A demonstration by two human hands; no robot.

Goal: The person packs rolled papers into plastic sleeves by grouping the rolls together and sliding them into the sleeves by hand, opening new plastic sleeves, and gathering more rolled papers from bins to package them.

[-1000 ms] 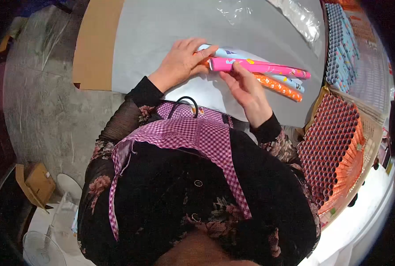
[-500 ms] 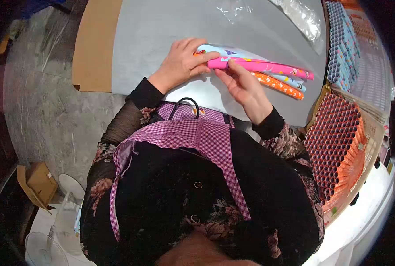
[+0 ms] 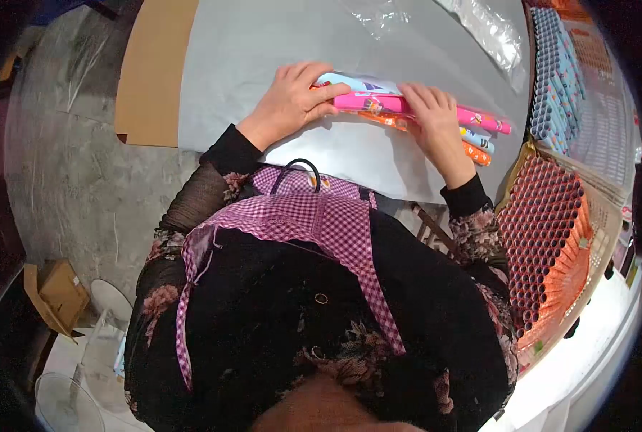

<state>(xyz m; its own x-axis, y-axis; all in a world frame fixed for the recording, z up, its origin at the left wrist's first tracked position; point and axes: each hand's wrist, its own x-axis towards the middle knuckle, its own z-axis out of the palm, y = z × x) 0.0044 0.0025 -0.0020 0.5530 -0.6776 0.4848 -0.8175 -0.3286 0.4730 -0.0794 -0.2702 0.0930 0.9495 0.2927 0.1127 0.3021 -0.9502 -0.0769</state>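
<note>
A bundle of patterned tubes lies slantwise over the grey tabletop: a pink tube (image 3: 378, 104) in front, a light blue tube (image 3: 360, 84) behind it, and an orange tube (image 3: 478, 153) showing at the near side. Clear plastic seems to wrap them. My left hand (image 3: 292, 95) is closed round their left end, thumb pressed on the pink tube. My right hand (image 3: 435, 126) reaches across the middle of the bundle, fingers bent over the far side of the pink tube. Its palm hides part of the orange tube and the light blue one with a number.
Grey sheeting (image 3: 242, 65) covers the table, with brown cardboard (image 3: 152, 79) along its left edge. Clear plastic bags (image 3: 490, 36) lie at the back. Right of me, a basket (image 3: 602, 252) holds many red tubes (image 3: 540, 230); blue tubes (image 3: 551, 79) are stacked behind it.
My right hand has shifted right and up, from pinching near the pink tube's left end to lying over the bundle's middle. My left hand stays at the left end.
</note>
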